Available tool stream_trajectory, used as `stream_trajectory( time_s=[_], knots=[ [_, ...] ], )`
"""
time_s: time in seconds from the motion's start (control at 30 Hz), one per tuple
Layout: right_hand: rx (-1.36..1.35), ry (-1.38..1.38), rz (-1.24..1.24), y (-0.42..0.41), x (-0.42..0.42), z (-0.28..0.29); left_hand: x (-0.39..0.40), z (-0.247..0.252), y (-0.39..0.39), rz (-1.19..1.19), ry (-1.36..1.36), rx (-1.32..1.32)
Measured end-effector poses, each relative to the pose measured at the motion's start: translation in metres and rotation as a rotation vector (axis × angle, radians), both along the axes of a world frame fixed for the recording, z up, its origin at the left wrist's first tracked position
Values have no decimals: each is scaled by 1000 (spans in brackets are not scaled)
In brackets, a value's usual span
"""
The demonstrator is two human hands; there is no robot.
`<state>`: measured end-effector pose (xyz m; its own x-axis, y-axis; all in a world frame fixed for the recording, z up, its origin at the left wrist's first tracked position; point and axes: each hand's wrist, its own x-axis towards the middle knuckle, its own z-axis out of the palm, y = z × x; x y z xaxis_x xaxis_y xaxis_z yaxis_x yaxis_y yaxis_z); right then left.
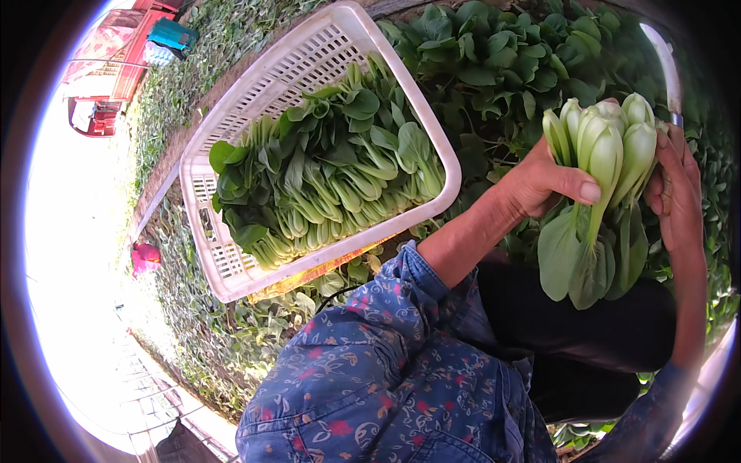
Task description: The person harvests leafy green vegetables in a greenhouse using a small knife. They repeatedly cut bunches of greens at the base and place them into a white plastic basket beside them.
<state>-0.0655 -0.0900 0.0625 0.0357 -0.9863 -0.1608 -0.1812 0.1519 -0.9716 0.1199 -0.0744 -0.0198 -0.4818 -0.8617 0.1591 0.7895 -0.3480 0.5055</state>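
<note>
My left hand [550,179] grips a bunch of bok choy [599,139], its thumb across the stalks. The pale stalk bases point up and the leaves hang down over my dark trousers. Against the bunch's other side is my right hand [677,185], which also holds a sickle [668,72]. Its curved metal blade rises above the hand; most of the handle is hidden by my fingers. To the left, a white plastic crate [347,250] holds rows of cut bok choy [341,185], with stalk bases mostly towards me.
Leafy bok choy plants [498,55] grow beyond my hands and beside the crate. Under the crate's near edge lies a yellow printed sheet or bag [324,269]. Far left are a red vehicle [107,69], a teal container [172,35] and a pink object [145,258].
</note>
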Motion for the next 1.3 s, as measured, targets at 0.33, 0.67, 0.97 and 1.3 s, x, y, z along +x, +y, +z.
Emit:
stream_trajectory(
  time_s=[0.33,0.67,0.97,1.3],
  knots=[
    [13,42,-7,-4,13,-2,20,9,13,247,40,347],
    [82,146,17,-21,-37,-5,273,48,-42,1005,-1106,175],
    [106,127,-68,-21,-60,-12,289,-121,-135,673,-2362,229],
    [104,181,-60,-19,-67,-25,247,-168,-121,476,-2670,-5]
  ],
)
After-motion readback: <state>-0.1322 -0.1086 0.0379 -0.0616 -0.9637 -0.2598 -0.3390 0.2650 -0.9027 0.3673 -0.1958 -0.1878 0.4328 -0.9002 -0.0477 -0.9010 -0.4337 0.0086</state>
